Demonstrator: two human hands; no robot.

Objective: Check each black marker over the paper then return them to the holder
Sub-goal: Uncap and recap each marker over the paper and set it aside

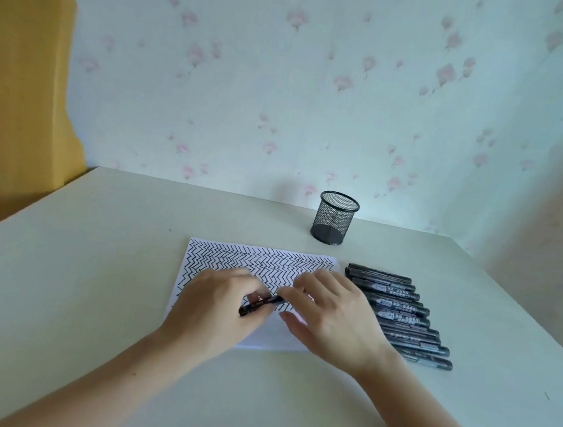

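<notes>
A white paper (220, 259) covered with black zigzag lines lies on the table in front of me. Above its lower half both hands hold one black marker (261, 303). My left hand (219, 305) grips the marker's barrel. My right hand (329, 312) pinches its right end with thumb and fingers. Whether the cap is on is hidden by the fingers. A row of several black markers (401, 316) lies just right of the paper. The black mesh holder (334, 218) stands upright behind the paper and looks empty.
The pale table (94, 281) meets a flowered wall at the back. A yellow chair back (21, 85) stands at the far left, beyond the table's left edge.
</notes>
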